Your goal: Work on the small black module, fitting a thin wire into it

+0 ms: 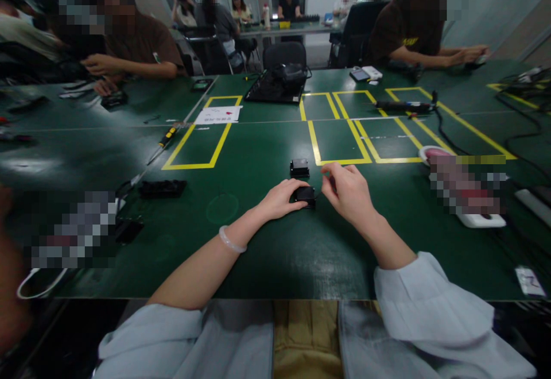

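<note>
My left hand (284, 198), with a pale bracelet at the wrist, grips a small black box-shaped part (305, 196) on the green table between thumb and fingers. Just to the right hovers my right hand (348, 188), its thumb and forefinger pinched together. Whatever sits in that pinch, if anything, is too small to make out. A second black box-shaped part (300, 166), lighter on top, lies right behind the held one, apart from both hands.
Yellow tape frames (189, 166) mark the green table (258, 264). A yellow-black screwdriver (167, 136) and a black strip-shaped part (162, 188) lie left. A corded black tool (404, 106) lies right, beyond a pixelated white-edged device (465, 189). Co-workers sit across the table.
</note>
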Tool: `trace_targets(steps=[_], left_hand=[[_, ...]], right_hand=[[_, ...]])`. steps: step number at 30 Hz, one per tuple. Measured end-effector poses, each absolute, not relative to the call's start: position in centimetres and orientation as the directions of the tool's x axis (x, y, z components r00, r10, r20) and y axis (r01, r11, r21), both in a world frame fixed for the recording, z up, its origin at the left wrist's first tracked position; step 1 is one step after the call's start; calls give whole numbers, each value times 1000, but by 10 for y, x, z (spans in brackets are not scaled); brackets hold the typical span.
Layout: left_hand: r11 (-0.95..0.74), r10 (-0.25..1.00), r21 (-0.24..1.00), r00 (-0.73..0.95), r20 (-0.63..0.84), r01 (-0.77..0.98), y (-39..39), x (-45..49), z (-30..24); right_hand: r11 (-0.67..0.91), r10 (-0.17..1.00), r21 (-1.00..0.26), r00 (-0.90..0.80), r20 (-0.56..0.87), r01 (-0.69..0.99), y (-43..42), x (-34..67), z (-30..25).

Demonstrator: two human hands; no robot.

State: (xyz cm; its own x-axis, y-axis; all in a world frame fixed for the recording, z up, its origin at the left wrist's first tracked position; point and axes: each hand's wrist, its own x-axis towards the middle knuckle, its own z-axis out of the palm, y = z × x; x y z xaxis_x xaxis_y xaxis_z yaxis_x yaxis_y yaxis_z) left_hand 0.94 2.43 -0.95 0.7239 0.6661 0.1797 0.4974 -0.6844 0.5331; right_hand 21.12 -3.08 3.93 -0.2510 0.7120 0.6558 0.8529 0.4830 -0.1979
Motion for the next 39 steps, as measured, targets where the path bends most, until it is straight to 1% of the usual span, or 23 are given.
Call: trace_targets(steps=[6,19,27,32,39], left_hand=[[-691,663,533,721,200,488,25,9,-12],[-688,663,534,725,188,491,25,9,-11],[-687,666,531,722,188,495,25,10,-11],[-685,669,525,721,181,505,25,10,-11],[-688,664,533,723,188,493,25,10,-11]], right_hand=[[492,716,-196,-267,646,848,-32,212,39],[481,713,-191,-255,654,856,-31,212,38],[487,725,-214,-255,640,847,-30,212,38],[489,710,-192,-260,655,851,-31,212,39],[485,711,-192,-256,655,853,-31,211,38]])
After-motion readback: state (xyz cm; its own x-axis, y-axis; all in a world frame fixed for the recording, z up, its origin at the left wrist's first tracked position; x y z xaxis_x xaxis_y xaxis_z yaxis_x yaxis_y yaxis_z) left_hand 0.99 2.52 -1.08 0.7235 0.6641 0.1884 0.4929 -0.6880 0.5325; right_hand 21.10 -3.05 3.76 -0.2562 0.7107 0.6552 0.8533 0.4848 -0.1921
